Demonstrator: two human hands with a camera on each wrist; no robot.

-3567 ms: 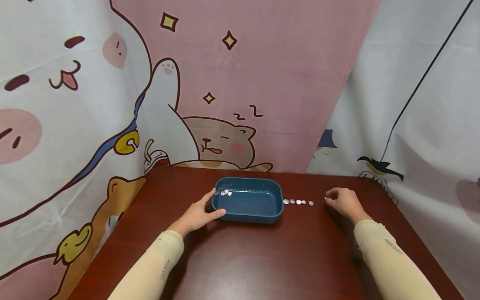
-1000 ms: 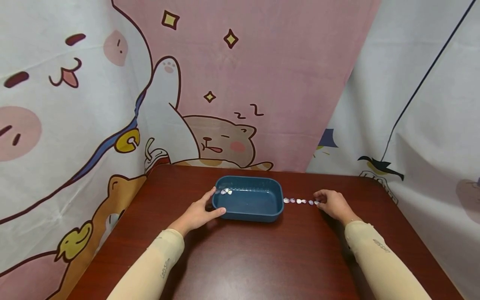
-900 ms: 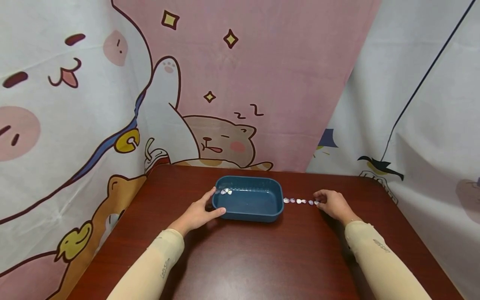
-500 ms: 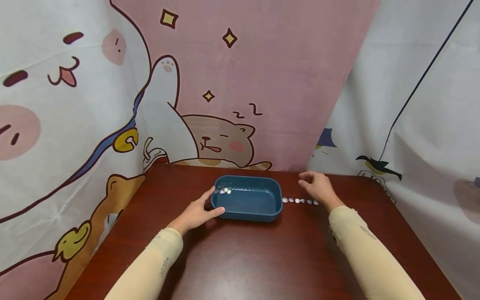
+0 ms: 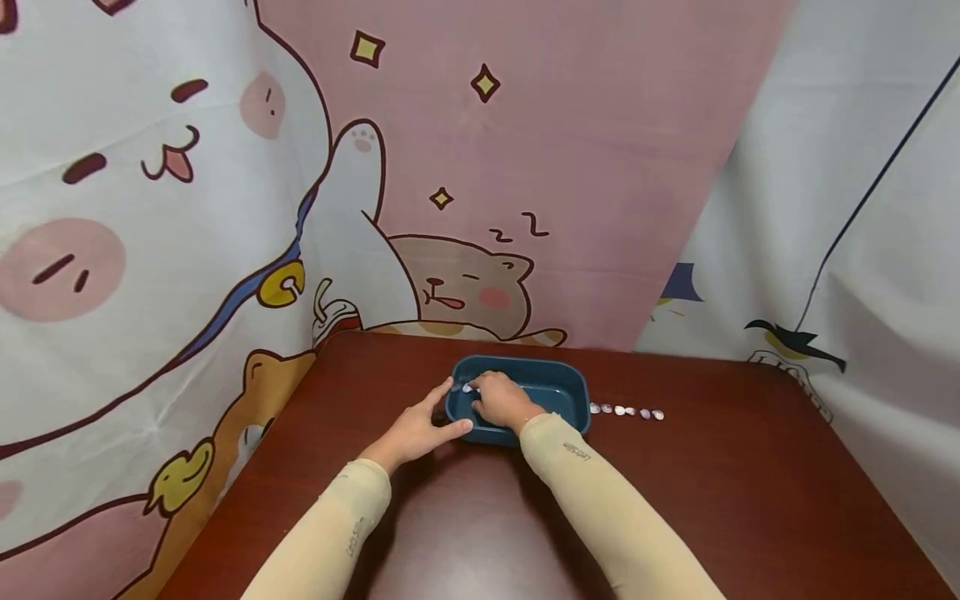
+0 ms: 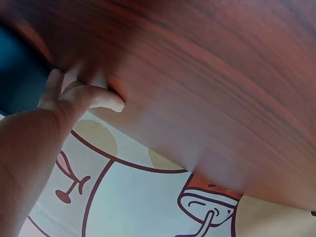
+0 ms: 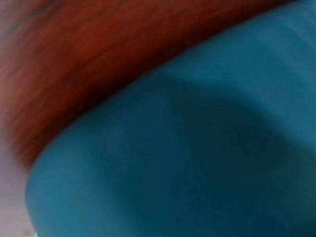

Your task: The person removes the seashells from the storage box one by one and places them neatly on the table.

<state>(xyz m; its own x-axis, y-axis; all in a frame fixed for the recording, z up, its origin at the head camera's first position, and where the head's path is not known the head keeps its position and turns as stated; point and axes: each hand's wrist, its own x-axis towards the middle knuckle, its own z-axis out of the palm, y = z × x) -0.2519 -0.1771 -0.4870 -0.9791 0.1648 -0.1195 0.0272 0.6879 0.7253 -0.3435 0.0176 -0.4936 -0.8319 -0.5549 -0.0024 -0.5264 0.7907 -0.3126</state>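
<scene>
In the head view, a blue rectangular dish [image 5: 576,379] stands on the table. My left hand [image 5: 414,429] holds its left end, thumb on the near rim and a fingertip at the left rim. In the left wrist view, fingers of the left hand [image 6: 81,98] show beside the dish's dark blue side. My right hand [image 5: 504,400] is inside the dish, its index fingertip at a small whitish-purple shell [image 5: 467,388]; the thumb is apart from that finger. Other shells there are hidden by the hand. Several similar shells [image 5: 620,410] lie in a row right of the dish.
The reddish-brown wooden table [image 5: 712,483] extends around the dish. A cloth printed with cartoon animals [image 5: 465,283] hangs behind and to the left. Only the blurred dish wall [image 7: 148,163] and table show in the right wrist view.
My right hand set a shell at the right end of the row, let go, then moved left into the dish. The left hand stays on the dish; the head view has shifted slightly.
</scene>
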